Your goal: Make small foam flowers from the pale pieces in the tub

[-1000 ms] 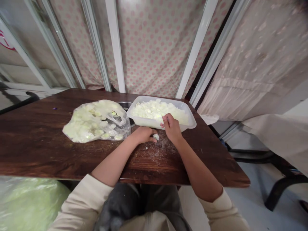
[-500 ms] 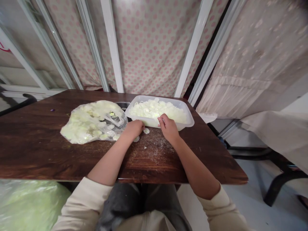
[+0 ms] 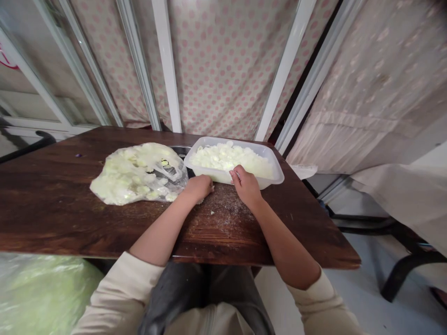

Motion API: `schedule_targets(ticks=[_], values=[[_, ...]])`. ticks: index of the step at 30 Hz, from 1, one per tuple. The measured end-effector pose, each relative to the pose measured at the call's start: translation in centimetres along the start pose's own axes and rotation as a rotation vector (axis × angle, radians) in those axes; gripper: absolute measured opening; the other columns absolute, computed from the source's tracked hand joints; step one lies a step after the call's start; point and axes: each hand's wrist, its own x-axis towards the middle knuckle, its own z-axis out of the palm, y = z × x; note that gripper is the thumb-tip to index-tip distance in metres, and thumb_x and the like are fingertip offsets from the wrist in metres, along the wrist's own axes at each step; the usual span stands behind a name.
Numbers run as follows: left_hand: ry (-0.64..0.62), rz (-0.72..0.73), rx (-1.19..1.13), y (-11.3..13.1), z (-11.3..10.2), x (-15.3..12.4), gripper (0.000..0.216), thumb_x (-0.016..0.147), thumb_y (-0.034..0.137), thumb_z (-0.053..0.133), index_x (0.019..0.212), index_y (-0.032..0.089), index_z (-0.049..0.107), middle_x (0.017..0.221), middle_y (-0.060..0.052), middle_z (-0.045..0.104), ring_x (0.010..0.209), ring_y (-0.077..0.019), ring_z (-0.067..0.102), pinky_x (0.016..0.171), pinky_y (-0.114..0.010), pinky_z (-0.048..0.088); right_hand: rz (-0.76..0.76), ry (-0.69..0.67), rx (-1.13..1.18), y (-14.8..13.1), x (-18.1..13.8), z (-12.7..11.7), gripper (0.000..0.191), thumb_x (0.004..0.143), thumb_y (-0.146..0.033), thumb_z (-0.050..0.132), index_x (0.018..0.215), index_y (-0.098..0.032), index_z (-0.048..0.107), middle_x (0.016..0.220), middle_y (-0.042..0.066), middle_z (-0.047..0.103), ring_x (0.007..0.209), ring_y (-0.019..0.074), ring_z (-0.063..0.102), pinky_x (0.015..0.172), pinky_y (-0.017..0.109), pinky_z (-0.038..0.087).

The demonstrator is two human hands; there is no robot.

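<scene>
A translucent plastic tub (image 3: 275, 178) stands on the table, heaped with pale yellow-white, petal-like pieces (image 3: 226, 156). My right hand (image 3: 246, 185) is at the tub's near side, thumb and fingers pinched together; whatever is between them is too small to make out. Low over the table, by the tub's near left corner, my left hand (image 3: 199, 187) has its fingers curled closed, and what they hold is hidden. To its left lies a clear plastic bag (image 3: 129, 177) with similar pale pieces inside. A tiny pale scrap (image 3: 212, 212) rests on the wood.
The dark wooden table (image 3: 70, 214) has fine pale crumbs in front of the tub. Behind the bag and tub, a dark round rim (image 3: 180, 150) shows partly. A large bag with pale green contents (image 3: 45, 293) is below the table's left edge. Curtained glass panels stand behind.
My left hand has shifted slightly right, over the spot where a small flower-like pale piece lay; that piece no longer shows. My right hand stays pinched by the tub. The view has shifted slightly.
</scene>
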Motion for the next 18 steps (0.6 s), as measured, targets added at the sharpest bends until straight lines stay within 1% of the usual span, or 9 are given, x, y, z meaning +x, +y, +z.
schedule_targets(ticks=[3,5,8,10,14,16,18], values=[[-0.087,-0.006,-0.025,-1.3,-1.5,-0.7,0.019,0.069,0.033,0.056,0.08,0.021,0.067,0.082,-0.008,0.067,0.07,-0.0216,0.06,0.059,-0.026,0.038,-0.005,-0.014,0.004,0.1,0.0,0.0,0.027,0.086,-0.046,0.036,0.078,-0.022,0.046,0.058,0.002,0.055,0.063,0.0191,0.058,0.055,0.025,0.03],[-0.169,-0.061,0.005,-2.1,-2.2,-1.0,0.016,0.065,0.029,0.059,0.075,0.019,0.067,0.079,-0.008,0.067,0.065,-0.02,0.059,0.057,-0.025,0.037,-0.01,-0.024,-0.002,0.2,0.0,0.0,0.026,0.087,-0.045,0.036,0.078,-0.022,0.046,0.058,0.002,0.055,0.063,0.0188,0.057,0.055,0.025,0.029],[-0.267,-0.131,0.05,-2.6,-2.3,-1.1,0.012,0.062,0.023,0.059,0.069,0.016,0.065,0.075,-0.009,0.067,0.062,-0.0185,0.057,0.057,-0.025,0.036,-0.026,-0.032,-0.056,0.2,0.0,0.1,0.024,0.087,-0.042,0.035,0.078,-0.022,0.046,0.058,0.002,0.056,0.061,0.0183,0.056,0.055,0.025,0.029],[-0.283,-0.113,0.03,-2.6,-2.0,-1.1,0.012,0.062,0.022,0.058,0.07,0.016,0.065,0.075,-0.009,0.066,0.062,-0.018,0.056,0.056,-0.025,0.036,-0.041,-0.039,-0.109,0.2,0.0,0.1,0.023,0.088,-0.04,0.034,0.079,-0.022,0.045,0.059,0.002,0.057,0.059,0.0181,0.055,0.055,0.025,0.028],[-0.233,-0.056,0.012,-2.9,-2.2,-1.1,0.015,0.063,0.022,0.055,0.074,0.016,0.064,0.076,-0.008,0.065,0.062,-0.0167,0.055,0.056,-0.024,0.036,-0.061,-0.05,-0.182,0.1,0.0,0.0,0.024,0.089,-0.039,0.033,0.079,-0.021,0.046,0.06,0.003,0.058,0.057,0.0175,0.053,0.054,0.026,0.027],[-0.245,-0.086,0.008,-3.4,-2.8,-1.4,0.016,0.063,0.022,0.053,0.075,0.016,0.063,0.075,-0.007,0.065,0.06,-0.0154,0.054,0.055,-0.024,0.036,-0.062,-0.051,-0.201,0.1,0.0,0.0,0.024,0.089,-0.039,0.033,0.079,-0.021,0.046,0.06,0.003,0.058,0.056,0.0169,0.052,0.054,0.026,0.027],[-0.313,-0.158,-0.027,-3.8,-3.5,-1.8,0.018,0.062,0.02,0.053,0.076,0.017,0.063,0.074,-0.006,0.065,0.055,-0.0135,0.052,0.053,-0.023,0.036,-0.066,-0.049,-0.217,0.1,0.0,0.0,0.025,0.089,-0.039,0.033,0.079,-0.021,0.046,0.059,0.002,0.058,0.055,0.0162,0.052,0.053,0.025,0.027]])
